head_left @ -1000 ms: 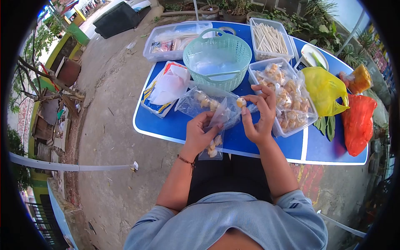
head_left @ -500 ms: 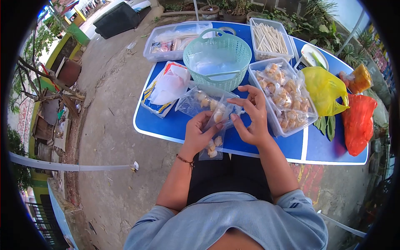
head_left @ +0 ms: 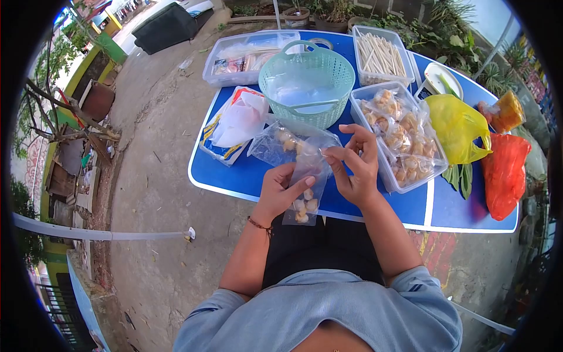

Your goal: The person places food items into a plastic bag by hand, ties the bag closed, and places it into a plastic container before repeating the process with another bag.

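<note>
The left hand [head_left: 280,189] pinched a clear bag [head_left: 318,172] by its side, pale pieces [head_left: 305,207] hanging below that grip at the table's [head_left: 218,176] near edge. The right hand [head_left: 356,167] pinched its upper rim; through the glare, another piece perhaps lay between them.

In daylight, you have grey concrete ground [head_left: 164,152] at left, a white-edged blue table [head_left: 234,179] at centre, and potted plants [head_left: 295,20] along the top.

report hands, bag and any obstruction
Left hand gripping clear plastic bag, right hand at its upper edge. Pale pieces inside, low down. Nothing visibly blocking.
</note>
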A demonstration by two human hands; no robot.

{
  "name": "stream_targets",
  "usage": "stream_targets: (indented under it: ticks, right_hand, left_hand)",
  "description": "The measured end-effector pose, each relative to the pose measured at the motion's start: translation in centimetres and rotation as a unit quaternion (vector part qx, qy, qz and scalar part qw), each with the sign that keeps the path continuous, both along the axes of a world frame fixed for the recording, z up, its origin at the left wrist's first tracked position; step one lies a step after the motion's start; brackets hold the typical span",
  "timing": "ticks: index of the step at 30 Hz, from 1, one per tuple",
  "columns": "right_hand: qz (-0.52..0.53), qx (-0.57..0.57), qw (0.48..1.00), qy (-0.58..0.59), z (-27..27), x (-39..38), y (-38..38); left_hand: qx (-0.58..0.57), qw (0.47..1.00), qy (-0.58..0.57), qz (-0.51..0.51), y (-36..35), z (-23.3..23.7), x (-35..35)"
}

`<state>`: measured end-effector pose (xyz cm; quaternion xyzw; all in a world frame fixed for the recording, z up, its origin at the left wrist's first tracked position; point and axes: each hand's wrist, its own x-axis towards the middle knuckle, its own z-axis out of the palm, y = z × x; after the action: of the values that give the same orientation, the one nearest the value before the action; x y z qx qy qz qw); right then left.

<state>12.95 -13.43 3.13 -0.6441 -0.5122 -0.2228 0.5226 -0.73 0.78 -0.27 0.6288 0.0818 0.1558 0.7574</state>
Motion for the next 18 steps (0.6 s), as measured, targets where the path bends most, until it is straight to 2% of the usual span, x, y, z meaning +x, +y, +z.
stream_targets:
  ticks: [2,5,6,8,10,11,12,13,15,17,18]
  right_hand:
    - [-0.014,-0.001,1.0,0.007,0.4,-0.1,-0.2]
    - [-0.015,0.033,0.999,0.033,-0.7,0.3,-0.1]
    - [-0.012,0.051,0.998,0.043,-0.5,0.4,0.1]
    - [-0.029,0.111,0.985,0.125,0.5,-0.4,0.9]
    - [-0.009,0.088,0.966,0.243,0.6,-1.0,0.6]
    - [0.021,0.034,0.948,0.317,-0.1,-0.8,-0.3]
    - [0.044,0.012,0.947,0.317,-0.2,-0.6,-0.6]
    - [0.067,-0.01,0.946,0.316,-0.4,-0.4,-0.9]
    - [0.096,0.01,0.981,0.17,0.2,0.1,-0.9]
    - [0.081,0.046,0.99,0.103,1.2,-0.2,0.6]
    - [0.095,0.022,0.989,0.109,1.2,-0.3,0.6]
  left_hand:
    - [-0.005,1.0,0.018,0.008,-0.1,0.1,0.0]
    - [0.056,0.997,-0.006,0.059,-0.3,-0.2,-0.6]
    - [0.032,0.997,-0.034,0.069,-0.5,-0.1,-0.8]
    - [-0.015,0.992,-0.088,0.088,-0.8,0.6,-1.0]
    - [-0.023,0.985,-0.141,0.1,-0.8,2.7,-0.8]
    - [-0.027,0.98,-0.166,0.108,-0.6,3.4,-0.7]
    - [0.062,0.974,-0.16,0.15,-0.4,3.8,-0.3]
    - [0.069,0.976,-0.138,0.156,-0.5,4.5,-0.2]
    - [0.083,0.978,-0.094,0.165,-0.9,6.2,0.0]
    - [0.172,0.962,-0.097,0.186,-0.9,6.3,0.5]
    - [0.217,0.951,-0.098,0.196,-1.0,6.3,0.6]
